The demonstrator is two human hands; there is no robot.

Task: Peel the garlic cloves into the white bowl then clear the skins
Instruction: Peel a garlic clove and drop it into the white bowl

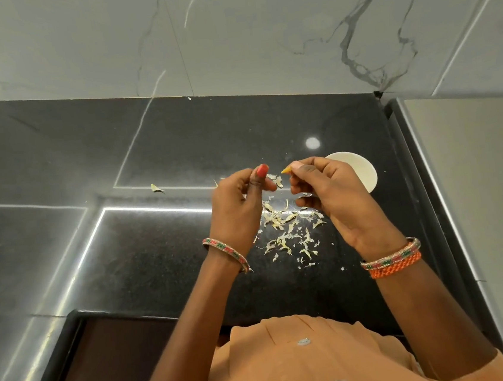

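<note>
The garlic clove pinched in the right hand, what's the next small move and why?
Probably carry the garlic clove rightward and drop it into the white bowl. The right hand pinches its yellowish tip, which looks bare, the bowl sits just behind that hand, and the left hand seems to hold only skin.

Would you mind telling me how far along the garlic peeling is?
Several cloves look peeled already, judging by the skins scattered on the counter. The right hand pinches a clove beside the left hand. Still left: dropping it into the white bowl and clearing the skins.
</note>
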